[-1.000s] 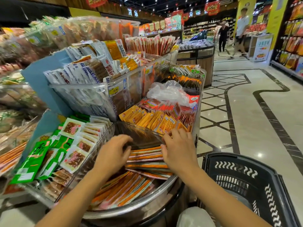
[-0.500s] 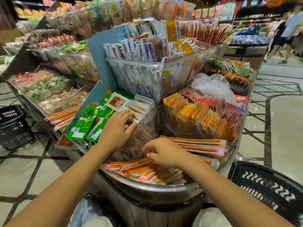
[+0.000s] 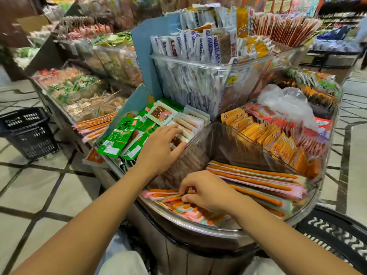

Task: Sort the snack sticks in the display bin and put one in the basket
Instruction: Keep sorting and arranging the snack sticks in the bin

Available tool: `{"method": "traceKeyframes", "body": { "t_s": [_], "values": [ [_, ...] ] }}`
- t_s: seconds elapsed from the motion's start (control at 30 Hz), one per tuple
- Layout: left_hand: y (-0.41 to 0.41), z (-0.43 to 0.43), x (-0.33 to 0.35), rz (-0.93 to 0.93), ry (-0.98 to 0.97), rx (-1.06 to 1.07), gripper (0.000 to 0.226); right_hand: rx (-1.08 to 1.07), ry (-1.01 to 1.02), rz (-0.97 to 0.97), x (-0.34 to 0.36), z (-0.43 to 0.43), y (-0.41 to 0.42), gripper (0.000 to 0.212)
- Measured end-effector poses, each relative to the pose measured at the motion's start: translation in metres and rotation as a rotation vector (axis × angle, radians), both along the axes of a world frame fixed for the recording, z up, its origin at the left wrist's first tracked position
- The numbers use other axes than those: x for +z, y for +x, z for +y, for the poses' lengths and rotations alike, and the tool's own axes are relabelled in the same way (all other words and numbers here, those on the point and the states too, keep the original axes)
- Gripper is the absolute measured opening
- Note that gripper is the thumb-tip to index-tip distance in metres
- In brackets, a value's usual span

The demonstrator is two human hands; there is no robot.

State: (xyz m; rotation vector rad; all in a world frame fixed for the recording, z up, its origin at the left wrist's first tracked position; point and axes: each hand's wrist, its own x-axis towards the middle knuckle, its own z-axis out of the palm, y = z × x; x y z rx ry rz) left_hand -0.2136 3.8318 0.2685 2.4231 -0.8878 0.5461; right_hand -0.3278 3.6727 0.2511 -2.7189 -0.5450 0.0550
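Long orange snack sticks (image 3: 254,179) in pink and green wrappers lie in the clear display bin (image 3: 198,228) right in front of me. My right hand (image 3: 206,192) is down in the near left part of the bin, its fingers pinching the end of a snack stick. My left hand (image 3: 160,144) rests on the clear divider wall at the bin's left, fingers lying over the white and green packets (image 3: 164,120) in the neighbouring compartment. The black shopping basket (image 3: 335,233) stands on the floor at my lower right, partly cut off by the frame.
Orange and red packets (image 3: 278,135) fill the compartment behind the bin. A raised clear tub of white packets (image 3: 198,62) stands above. More snack shelves (image 3: 83,86) run off to the left, with a stack of black baskets (image 3: 27,132) on the tiled floor.
My view has swung left and closer. My right hand came from the orange packets down to the near sticks and now pinches one. My left hand shifted left onto the divider and packets.
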Motion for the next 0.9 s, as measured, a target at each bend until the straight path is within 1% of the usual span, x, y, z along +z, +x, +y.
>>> {"method": "traceKeyframes", "body": {
  "t_s": [0.1,0.2,0.27,0.37,0.5,0.77,0.83,0.9],
  "values": [
    [0.001,-0.0006,-0.0006,-0.003,0.001,-0.004,0.042,-0.013,0.077,-0.017,0.0002,-0.0005,-0.0003,0.007],
    [0.0003,-0.0006,0.0,-0.003,-0.004,0.001,0.042,-0.01,0.126,0.009,-0.0016,0.0004,-0.0026,0.006],
    [-0.0013,-0.0008,0.0006,-0.004,-0.009,0.005,0.041,-0.017,0.155,0.035,-0.0021,0.0009,-0.0038,0.009],
    [-0.0027,-0.0008,0.0011,-0.003,-0.015,0.009,0.041,-0.027,0.237,0.084,-0.0016,0.0022,-0.0046,0.019],
    [-0.0031,-0.0004,0.0006,-0.003,-0.022,0.009,0.04,0.005,0.183,0.094,0.0011,0.0033,-0.0055,0.017],
    [-0.0026,-0.0007,0.0003,0.004,-0.02,0.007,0.039,0.02,0.124,0.014,0.0043,0.0074,-0.0051,0.011],
    [-0.0024,-0.0005,0.0004,0.002,-0.015,0.003,0.039,0.007,0.178,-0.026,0.0061,0.0072,-0.0071,0.008],
    [-0.0021,-0.0005,0.0009,0.002,-0.01,0.004,0.038,-0.062,0.309,-0.025,0.0078,0.0042,-0.0095,0.008]
  ]
}}
